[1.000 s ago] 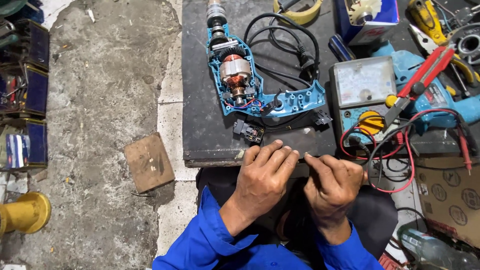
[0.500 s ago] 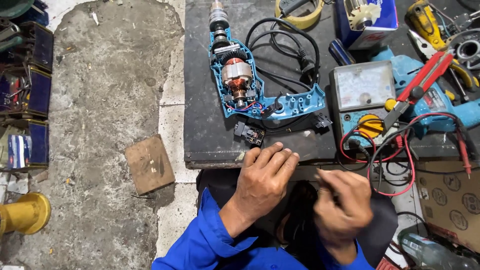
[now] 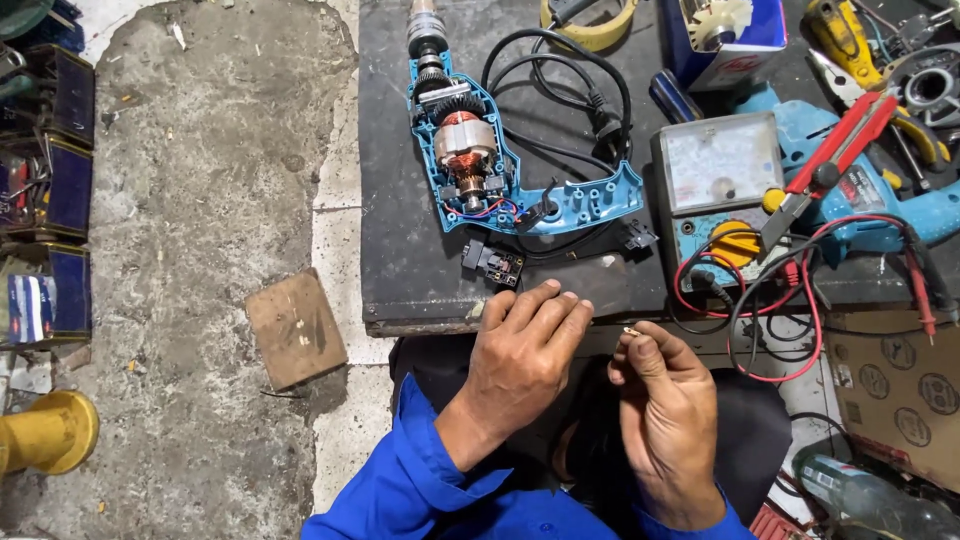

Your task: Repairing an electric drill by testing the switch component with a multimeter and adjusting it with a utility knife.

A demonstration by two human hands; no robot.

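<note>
While the right hand (image 3: 668, 420) pinches a tiny brass-coloured part (image 3: 632, 331) between thumb and forefinger just off the near edge of the dark work board (image 3: 400, 240), the left hand (image 3: 525, 350) lies flat with its fingers spread loosely over that same edge, holding nothing. What the small part is cannot be told; it sits at the fingertips, slightly to the right of the left hand and apart from it. Both arms wear blue sleeves (image 3: 420, 480).

Just beyond the left hand's fingertips lies a small black switch block (image 3: 493, 263), wired to an opened blue power drill (image 3: 480, 160) whose copper-wound motor is exposed. The drill's chuck points away toward the far edge, and its black cord (image 3: 560, 80) loops to the right of it. Further right stands an analog multimeter (image 3: 722, 185) with a yellow dial, its red and black leads (image 3: 770, 300) tangled over the board's near right edge. A red-handled tool (image 3: 835, 150) rests across a second blue tool body (image 3: 880, 200) at the far right. On the concrete floor to the left lie a small wooden block (image 3: 296, 327) and, nearer, a yellow cylinder (image 3: 45, 432).
</note>
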